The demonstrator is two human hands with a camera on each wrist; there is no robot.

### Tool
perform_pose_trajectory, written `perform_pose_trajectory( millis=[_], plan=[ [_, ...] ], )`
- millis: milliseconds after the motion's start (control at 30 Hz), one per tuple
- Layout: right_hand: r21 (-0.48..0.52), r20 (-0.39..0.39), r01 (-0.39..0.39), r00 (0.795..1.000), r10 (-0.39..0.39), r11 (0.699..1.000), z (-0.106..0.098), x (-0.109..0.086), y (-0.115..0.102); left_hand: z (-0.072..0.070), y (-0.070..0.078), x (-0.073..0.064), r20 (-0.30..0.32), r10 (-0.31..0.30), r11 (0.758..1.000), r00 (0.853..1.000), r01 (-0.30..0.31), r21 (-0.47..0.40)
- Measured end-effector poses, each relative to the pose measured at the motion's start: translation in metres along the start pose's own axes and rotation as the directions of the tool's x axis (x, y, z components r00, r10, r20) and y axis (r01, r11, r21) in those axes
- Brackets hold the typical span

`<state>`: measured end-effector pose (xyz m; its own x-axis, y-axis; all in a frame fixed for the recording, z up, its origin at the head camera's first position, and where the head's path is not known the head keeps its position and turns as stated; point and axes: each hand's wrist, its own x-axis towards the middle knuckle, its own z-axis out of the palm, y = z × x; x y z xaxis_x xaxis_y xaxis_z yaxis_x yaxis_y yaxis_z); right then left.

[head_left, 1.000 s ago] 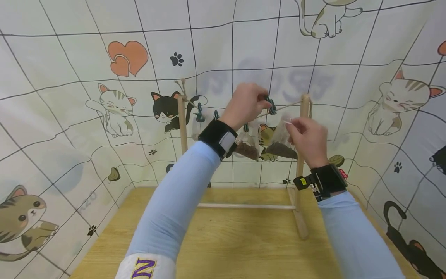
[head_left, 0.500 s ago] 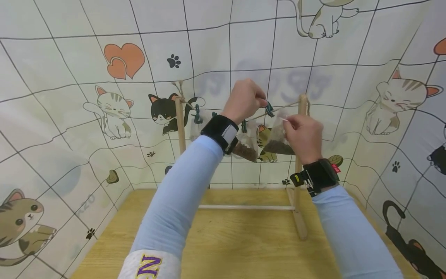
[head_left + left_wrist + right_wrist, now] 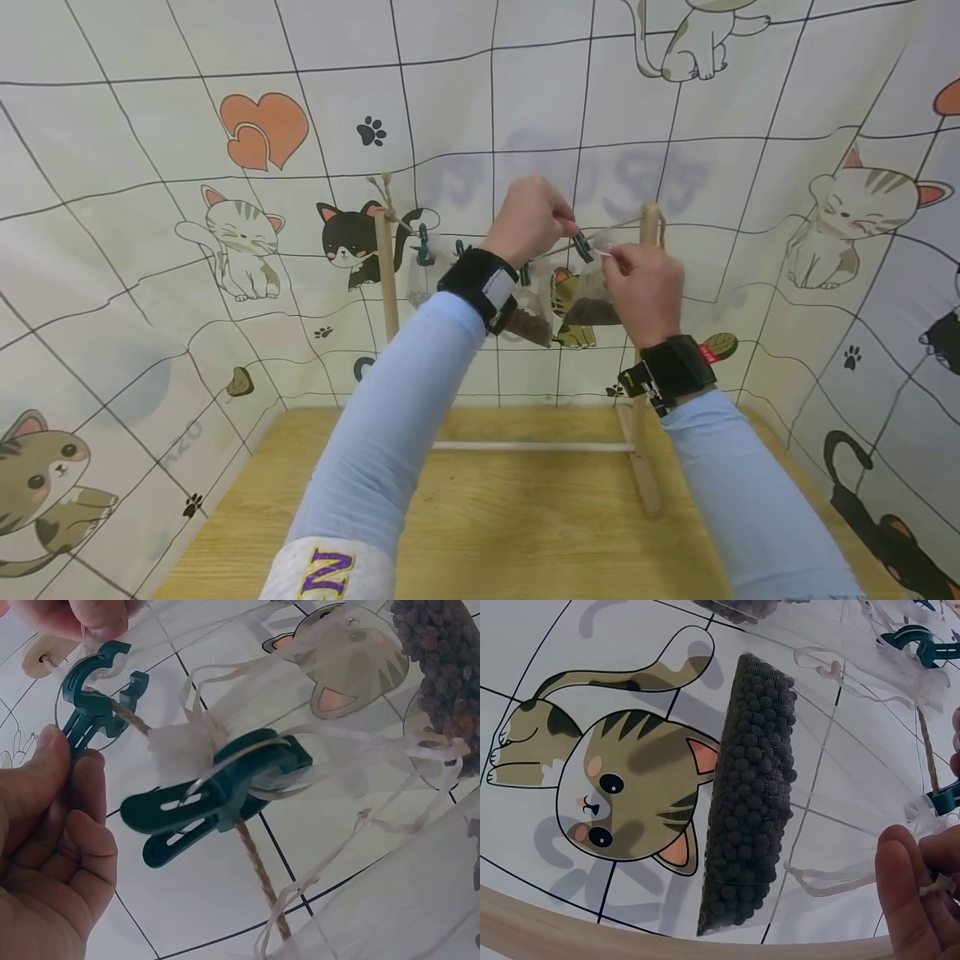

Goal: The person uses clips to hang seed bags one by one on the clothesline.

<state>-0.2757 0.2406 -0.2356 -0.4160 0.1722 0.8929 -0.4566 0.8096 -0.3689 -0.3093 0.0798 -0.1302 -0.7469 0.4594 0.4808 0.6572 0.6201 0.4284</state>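
Observation:
Up at the rope line, my left hand (image 3: pixel 527 221) pinches the handles of a dark green clothespin (image 3: pixel 582 247). In the left wrist view this clothespin's jaws are spread, with the twine (image 3: pixel 259 877) passing at them. Just right of it, my right hand (image 3: pixel 647 292) pinches the top edge of a sheer drawstring bag (image 3: pixel 594 310). Small dark round beads (image 3: pixel 750 795) fill the bottom of that bag, seen in the right wrist view. The bag's top is close to the clothespin; whether they touch is unclear. Another green clothespin (image 3: pixel 217 787) clips a neighbouring bag to the twine.
The twine runs between two wooden posts, the right one (image 3: pixel 649 225) beside my right hand and the left one (image 3: pixel 386 275) farther off. A bag of reddish-brown bits (image 3: pixel 531 325) hangs in the middle. A white crossbar (image 3: pixel 532 447) lies low above the wooden table (image 3: pixel 525 517).
My right hand has drawn the bag of dark beads leftward and slightly up, closer to the clothespin. The left hand keeps its pinch on the clothespin, which has tilted a little.

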Motion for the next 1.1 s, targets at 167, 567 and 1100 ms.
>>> perform_pose_trajectory(
  millis=[167, 567, 1100],
  plan=[
    [0.008, -0.005, 0.024, 1.000, -0.024, 1.000, 0.0021, -0.0004, -0.0008, 0.0020, 0.0013, 0.0015, 0.020, -0.010, 1.000, 1.000, 0.010, 0.011],
    [0.034, -0.001, 0.053, 0.999, -0.053, 0.998, 0.0041, -0.0017, -0.0008, 0.0010, 0.0027, 0.0044, 0.090, -0.036, 0.999, 0.995, 0.033, 0.042],
    [0.048, 0.072, 0.020, 0.997, -0.024, 0.999, 0.0008, -0.0057, 0.0014, -0.0016, -0.0013, -0.0018, 0.141, -0.006, 1.000, 0.990, 0.004, 0.012]
  ],
)
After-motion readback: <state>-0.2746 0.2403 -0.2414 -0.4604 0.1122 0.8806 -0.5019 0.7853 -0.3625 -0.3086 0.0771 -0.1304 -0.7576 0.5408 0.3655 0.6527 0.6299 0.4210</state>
